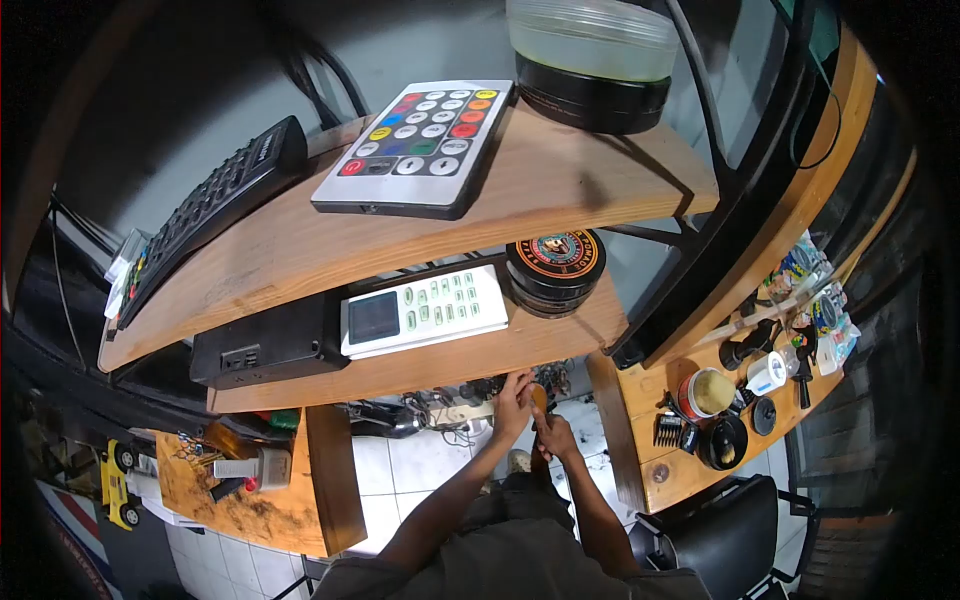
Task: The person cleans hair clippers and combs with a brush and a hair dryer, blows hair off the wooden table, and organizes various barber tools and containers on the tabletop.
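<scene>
Low in the middle of the head view, below the shelves, my left hand and my right hand are close together in front of my body. Between them shows a narrow orange-brown thing, too small to name. My right hand is closed at its lower end. The fingers of my left hand are bent towards its upper part, beside the lower shelf's edge. Just above the hands, the lower wooden shelf carries a white remote control, a black box and a pomade jar.
The upper shelf holds a coloured-button remote, a black remote and a clear-topped tub. Right is a counter with jars, brushes and clipper guards; a black chair stands below. Left is a wooden counter.
</scene>
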A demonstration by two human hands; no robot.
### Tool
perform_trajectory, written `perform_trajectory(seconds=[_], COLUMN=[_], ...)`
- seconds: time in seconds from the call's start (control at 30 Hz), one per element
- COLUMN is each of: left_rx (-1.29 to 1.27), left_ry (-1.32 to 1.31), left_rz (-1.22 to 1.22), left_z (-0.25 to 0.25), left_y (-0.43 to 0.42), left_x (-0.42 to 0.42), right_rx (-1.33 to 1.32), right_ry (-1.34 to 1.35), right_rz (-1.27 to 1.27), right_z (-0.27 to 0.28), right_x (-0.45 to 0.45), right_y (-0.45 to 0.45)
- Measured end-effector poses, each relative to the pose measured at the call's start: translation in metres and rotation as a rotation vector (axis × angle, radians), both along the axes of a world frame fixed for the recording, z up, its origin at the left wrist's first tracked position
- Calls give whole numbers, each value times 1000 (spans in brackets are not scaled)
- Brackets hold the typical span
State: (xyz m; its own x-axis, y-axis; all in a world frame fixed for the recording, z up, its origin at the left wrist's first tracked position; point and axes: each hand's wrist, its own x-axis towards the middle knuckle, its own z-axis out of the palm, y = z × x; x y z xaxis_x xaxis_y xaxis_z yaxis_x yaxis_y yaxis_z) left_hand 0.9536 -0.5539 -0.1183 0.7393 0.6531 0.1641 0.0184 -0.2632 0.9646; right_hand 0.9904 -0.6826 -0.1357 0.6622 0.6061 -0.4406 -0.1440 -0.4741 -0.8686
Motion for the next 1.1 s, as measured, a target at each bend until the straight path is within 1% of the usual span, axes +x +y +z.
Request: perform_trajectory(seconds=[0.03,0.07,0.13,0.23,0.27,0.37,0.43,0.47,0.5,0.57,0.63,0.67,0.7,0.77,0.8,0.9,0.97,1.03,1.1], left_rx=[-32,-11,35,29,83,259,407,276,247,115,-5,73,24,15,23,51,19,3,39], left_ry=[-27,-1,50,157,127,65,64,166,108,128,96,110,103,199,206,222,184,163,226], left_rz=[-15,-22,-33,23,53,154,247,211,171,119,117,147,167,160,152,147,127,116,80], left_z=[-5,-10,-9,-8,-8,-9,-13,-14,-25,-25,-24,-43,-63,-75,-65,-50,-35,-32,-25], left_y=[-1,-1,1,-2,-4,-12,-12,-13,-7,-3,0,3,4,5,4,1,-2,-4,-9], left_x=[0,0,1,4,5,8,9,8,9,8,4,6,11,13,10,7,2,3,3], right_rx=[-9,-28,-29,-49,-60,-9,-64,-95,-122,-61,28,32,34,68,37,30,50,71,139], right_ry=[-15,26,-6,24,47,-87,56,124,83,146,158,185,213,230,180,150,175,213,184], right_rz=[-11,-14,18,25,21,40,18,17,27,21,78,79,74,24,31,38,22,2,18], right_z=[-2,-3,-12,-14,-13,-26,-28,-29,-34,-56,-60,-59,-58,-60,-53,-42,-33,-13,-33], right_x=[0,0,4,6,6,5,5,6,6,6,8,8,8,9,10,13,13,12,17], right_y=[-1,-3,0,4,4,1,3,5,6,8,5,5,5,5,5,4,3,4,-1])
